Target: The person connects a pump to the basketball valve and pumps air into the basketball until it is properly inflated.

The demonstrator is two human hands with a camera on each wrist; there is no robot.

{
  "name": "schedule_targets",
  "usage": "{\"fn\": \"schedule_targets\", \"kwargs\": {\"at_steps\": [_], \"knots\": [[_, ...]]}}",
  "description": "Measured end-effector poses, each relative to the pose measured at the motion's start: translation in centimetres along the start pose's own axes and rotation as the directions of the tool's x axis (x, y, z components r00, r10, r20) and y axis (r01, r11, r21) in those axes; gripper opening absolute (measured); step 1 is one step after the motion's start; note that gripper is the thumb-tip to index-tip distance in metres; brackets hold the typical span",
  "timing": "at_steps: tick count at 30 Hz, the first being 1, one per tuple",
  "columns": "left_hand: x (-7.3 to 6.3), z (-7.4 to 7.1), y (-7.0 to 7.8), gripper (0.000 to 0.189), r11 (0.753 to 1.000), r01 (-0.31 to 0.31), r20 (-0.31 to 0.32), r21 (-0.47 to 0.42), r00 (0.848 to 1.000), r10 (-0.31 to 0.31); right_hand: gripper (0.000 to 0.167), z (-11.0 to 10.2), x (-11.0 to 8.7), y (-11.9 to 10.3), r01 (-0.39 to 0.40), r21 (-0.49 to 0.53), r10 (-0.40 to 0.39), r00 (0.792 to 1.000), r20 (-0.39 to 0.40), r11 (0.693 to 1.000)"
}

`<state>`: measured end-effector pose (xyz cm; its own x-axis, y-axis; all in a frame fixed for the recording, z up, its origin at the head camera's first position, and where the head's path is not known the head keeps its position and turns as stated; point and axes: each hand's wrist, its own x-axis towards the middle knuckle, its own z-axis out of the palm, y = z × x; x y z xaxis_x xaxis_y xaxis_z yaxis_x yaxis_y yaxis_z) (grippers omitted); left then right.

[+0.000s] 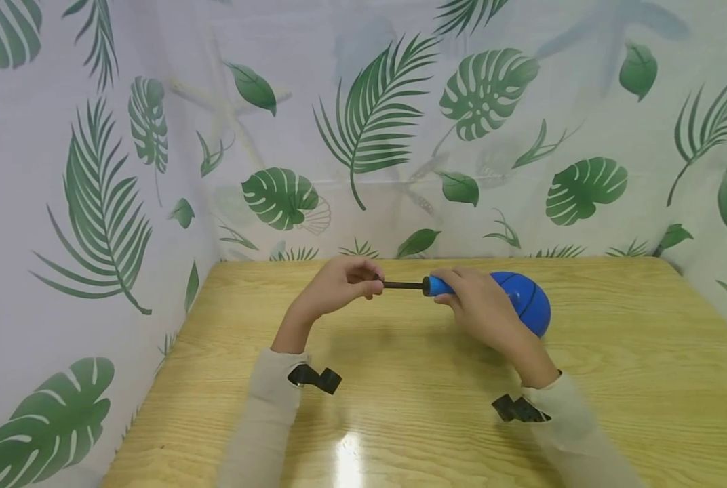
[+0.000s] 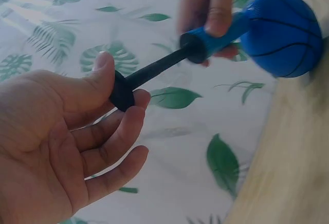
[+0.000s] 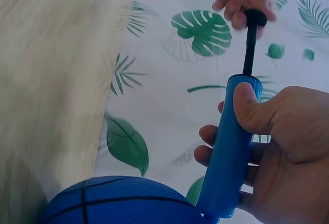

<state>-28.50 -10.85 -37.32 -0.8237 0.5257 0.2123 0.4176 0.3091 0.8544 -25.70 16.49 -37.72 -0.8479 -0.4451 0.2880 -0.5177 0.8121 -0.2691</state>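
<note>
- Head: above the counter [image 1: 400, 420], the left hand [image 1: 342, 285] pinches the end of a black rod [image 1: 403, 285] that extends from a blue pump [image 1: 439, 286], gripped by the right hand [image 1: 485, 308]; a blue ball [image 1: 532, 305] shows just beyond the right hand.
- Left wrist: thumb and fingertips pinch the rod's black handle [image 2: 122, 94], the remaining fingers loosely bent.
- Right wrist: fingers curl round the pump, thumb on its upper part; its lower end meets the black-lined ball.
</note>
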Motion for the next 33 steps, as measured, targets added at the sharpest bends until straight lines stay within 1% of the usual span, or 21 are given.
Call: {"fn": "schedule_targets", "kwargs": {"at_steps": [3,5,8,11,15,17,22,26,29,33], "knots": [[-0.5,-1.4,0.2,0.012,1.000,0.005,-0.032,-0.002,0.999,-0.005,0.037,-0.7,-0.1,0.5,-0.016,0.009,0.016,1.000,0.009,1.000],[-0.8,-2.0,0.3,0.013,1.000,0.001,-0.042,-0.005,0.999,-0.001,0.037,-1.0,-0.2,0.6,-0.027,0.021,0.027,1.000,0.014,0.999],[-0.9,-2.3,0.4,0.013,1.000,-0.005,-0.050,-0.012,0.999,0.005,0.038,-0.9,-0.2,0.6,-0.021,0.034,0.021,1.000,0.000,0.999],[-0.9,-2.1,0.4,0.012,1.000,-0.007,-0.044,-0.022,0.999,0.006,0.037,-0.6,-0.2,0.5,0.001,0.040,0.000,1.000,-0.027,0.999],[-0.6,-1.2,0.3,0.011,1.000,-0.001,-0.014,-0.025,1.000,0.001,0.037,0.1,-0.1,0.0,0.029,0.031,-0.027,0.998,-0.053,0.999],[-0.2,-0.4,0.1,0.011,1.000,-0.007,0.005,-0.016,1.000,0.007,0.037,0.4,-0.1,-0.3,0.035,0.025,-0.034,0.998,-0.056,0.999],[0.8,1.7,-0.2,0.010,0.999,-0.033,0.045,-0.037,0.998,0.035,0.036,1.0,-0.1,-1.3,0.059,0.011,-0.058,0.996,-0.066,0.998],[1.3,3.1,-0.4,0.011,0.998,-0.021,0.077,-0.052,0.997,0.025,0.036,1.2,-0.1,-1.8,0.070,-0.015,-0.071,0.996,-0.056,0.997],[1.4,3.6,-0.5,0.012,0.998,-0.004,0.086,-0.058,0.996,0.009,0.036,1.1,-0.1,-1.8,0.062,-0.028,-0.063,0.997,-0.042,0.998],[1.3,3.5,-0.4,0.014,0.998,0.020,0.090,-0.061,0.996,-0.014,0.034,0.9,0.0,-1.5,0.047,-0.010,-0.047,0.999,-0.015,0.999]]}}
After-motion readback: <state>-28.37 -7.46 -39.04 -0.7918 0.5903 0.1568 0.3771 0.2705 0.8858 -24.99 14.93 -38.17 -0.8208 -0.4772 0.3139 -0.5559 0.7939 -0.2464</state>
